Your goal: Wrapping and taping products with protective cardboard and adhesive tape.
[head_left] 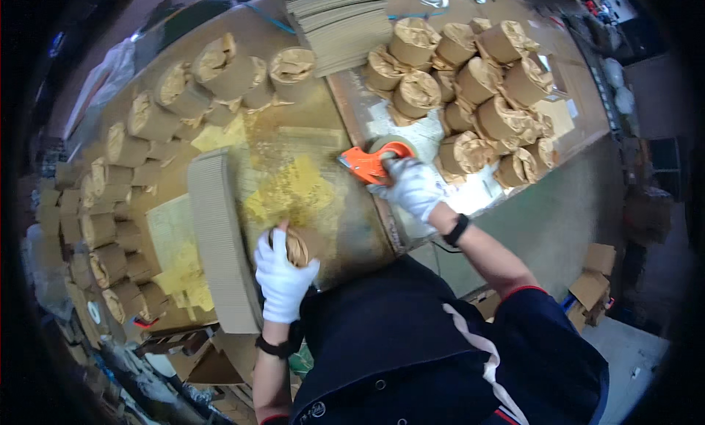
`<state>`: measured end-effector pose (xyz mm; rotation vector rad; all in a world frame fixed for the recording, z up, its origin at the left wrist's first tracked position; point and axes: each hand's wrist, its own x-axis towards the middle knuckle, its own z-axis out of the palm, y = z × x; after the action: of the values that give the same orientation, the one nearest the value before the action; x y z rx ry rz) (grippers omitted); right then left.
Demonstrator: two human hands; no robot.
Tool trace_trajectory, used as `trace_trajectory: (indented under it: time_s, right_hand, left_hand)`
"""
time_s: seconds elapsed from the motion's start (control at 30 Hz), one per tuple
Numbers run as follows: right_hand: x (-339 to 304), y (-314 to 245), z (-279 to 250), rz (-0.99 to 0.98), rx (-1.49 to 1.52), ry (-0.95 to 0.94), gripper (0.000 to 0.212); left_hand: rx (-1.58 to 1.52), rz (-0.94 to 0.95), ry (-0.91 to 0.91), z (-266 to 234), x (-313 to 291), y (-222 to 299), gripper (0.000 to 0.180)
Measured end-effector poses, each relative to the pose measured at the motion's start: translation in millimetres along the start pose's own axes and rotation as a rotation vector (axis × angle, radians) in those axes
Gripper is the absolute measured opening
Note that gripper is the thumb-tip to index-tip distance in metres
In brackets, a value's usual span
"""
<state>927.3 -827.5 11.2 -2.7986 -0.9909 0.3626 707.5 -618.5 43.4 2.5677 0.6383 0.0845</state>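
Observation:
My right hand [415,188], in a white glove, grips an orange tape dispenser [365,164] loaded with a roll of tape. The dispenser is over the seam between the yellow-stained table part and the lighter part to its right. Near the table's front edge, my left hand [279,274], also gloved in white, is closed around a cylinder wrapped in brown paper [299,247]. The palm and part of the fingers hide much of that cylinder. Just left of this hand stands a long stack of corrugated cardboard sheets [220,234].
Many paper-wrapped cylinders [418,94] crowd the right part of the table [294,146]. More wrapped cylinders [180,87] line its left side. A tall stack of cardboard sheets [338,21] stands at the back. Open cartons [591,285] lie on the floor to the right.

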Motion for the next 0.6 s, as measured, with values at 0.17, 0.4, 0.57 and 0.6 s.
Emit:
trace_trajectory:
  time_s: [0.17,0.4,0.57,0.6]
  right_hand:
    - [-9,72,-43,0.223,-0.161,0.627,0.028]
    - [-21,95,-65,0.616,-0.328,0.076,0.070]
    - [-25,124,-58,0.552,-0.294,0.146,0.074]
    - [-22,119,-71,0.580,-0.289,0.093,0.075]
  left_hand:
    - [-0.236,0.111,0.165,-34,99,27,0.090]
    - [0.192,0.187,0.455,-41,277,64,0.082]
    - [0.519,0.300,0.501,-20,308,48,0.057]
    - [0.419,0.296,0.515,-23,297,50,0.056]
